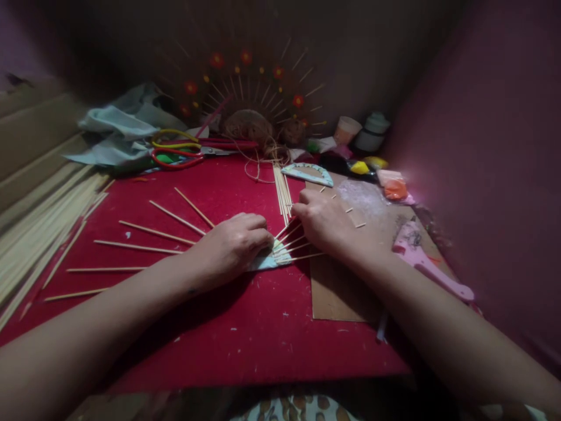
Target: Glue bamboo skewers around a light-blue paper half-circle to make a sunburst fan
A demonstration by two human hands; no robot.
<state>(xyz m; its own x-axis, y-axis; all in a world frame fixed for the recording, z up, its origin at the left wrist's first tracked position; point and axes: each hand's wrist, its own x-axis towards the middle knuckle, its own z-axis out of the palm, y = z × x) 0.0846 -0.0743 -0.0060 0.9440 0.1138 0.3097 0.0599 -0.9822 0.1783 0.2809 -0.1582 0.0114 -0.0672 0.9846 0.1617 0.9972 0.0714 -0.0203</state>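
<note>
- Left hand: laid palm down, fingers curled together, pressing on a pale blue half-round piece that lies on the red mat; it grips nothing that can be seen.
- Right hand: palm down, fingers bent, resting on the short ends of the wooden sticks where they meet the pale piece; whether it pinches one cannot be told.
- Fanned sticks: thin skewers spread like spokes from the pale piece toward the left, lying flat on the mat and apart from one another.
- Loose bundle of sticks: lying parallel just beyond the right hand.
- Second half-round piece: lying flat beyond the bundle, at the edge of the cardboard sheet.
- Scissors: red and yellow handles, at the far edge of the mat, beside crumpled cloth.
- Containers: a pinkish cup and a pale lidded jar stand side by side at the back right; their contents are not visible.
- Small packets: orange, yellow and dark lumps, near the containers.
- Pink tool: lying on the counter right of the right forearm.
- Finished fan with red flowers: upright at the back.
- Long stick pile: at the left.
</note>
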